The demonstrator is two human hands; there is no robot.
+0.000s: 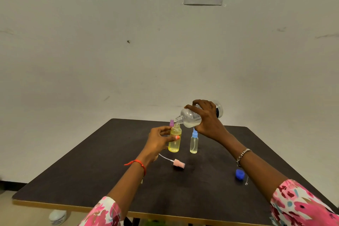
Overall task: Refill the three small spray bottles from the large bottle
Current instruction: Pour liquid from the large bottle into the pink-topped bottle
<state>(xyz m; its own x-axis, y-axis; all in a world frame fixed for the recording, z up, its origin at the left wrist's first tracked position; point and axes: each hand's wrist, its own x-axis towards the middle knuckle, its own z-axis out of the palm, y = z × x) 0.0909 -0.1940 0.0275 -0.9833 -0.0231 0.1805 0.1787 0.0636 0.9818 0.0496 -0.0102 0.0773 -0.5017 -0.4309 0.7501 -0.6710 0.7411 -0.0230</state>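
The large bottle [194,115] is clear plastic with small print on its side. It is uncapped and tipped almost flat in the air, with pale liquid pooled along its lower side. Its mouth sits right over the open neck of the yellow spray bottle [175,142], which stands upright on the desk [91,170]. Just right of that stands the blue-topped spray bottle [194,143], clear and capped, with liquid only at the bottom. Behind the yellow 1, only the purple top [171,122] of the 3rd bottle shows. A pink spray head [178,163] with a thin tube lies on its side in front. A blue cap [240,173] lies well off to the right.
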